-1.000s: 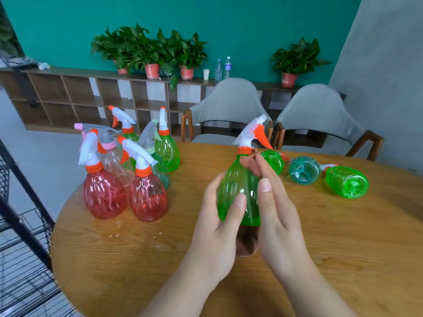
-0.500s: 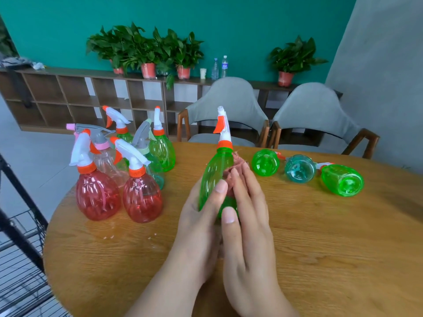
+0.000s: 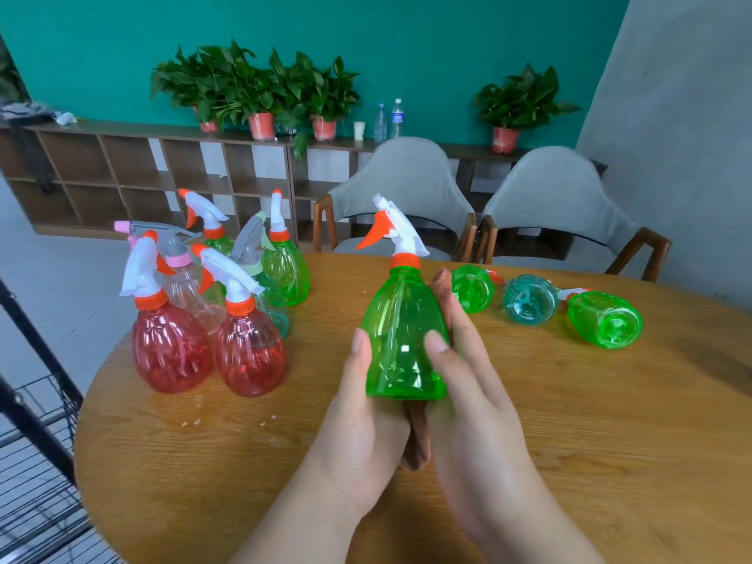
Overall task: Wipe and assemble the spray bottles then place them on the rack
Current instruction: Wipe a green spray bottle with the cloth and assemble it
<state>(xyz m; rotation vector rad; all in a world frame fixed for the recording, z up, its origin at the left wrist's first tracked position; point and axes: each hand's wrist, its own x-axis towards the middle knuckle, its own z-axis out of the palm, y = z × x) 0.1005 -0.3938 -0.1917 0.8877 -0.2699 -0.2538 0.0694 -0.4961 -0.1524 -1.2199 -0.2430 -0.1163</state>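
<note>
The left hand (image 3: 366,425) grips the green bottle (image 3: 403,343) from seven o'clock, thumb curled on its front. The right hand (image 3: 476,405) wraps it from four o'clock, pressing a brown cloth (image 3: 442,284) against the far wall. This looks like the wiping step. Next, I judge, it goes to the rack (image 3: 36,421) at eight o'clock. The bottle is upright over the table (image 3: 569,421), clear green, its sprayer (image 3: 396,234) fitted.

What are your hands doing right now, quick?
Left hand: holding the green spray bottle.
Right hand: holding the cloth against that bottle.
</note>
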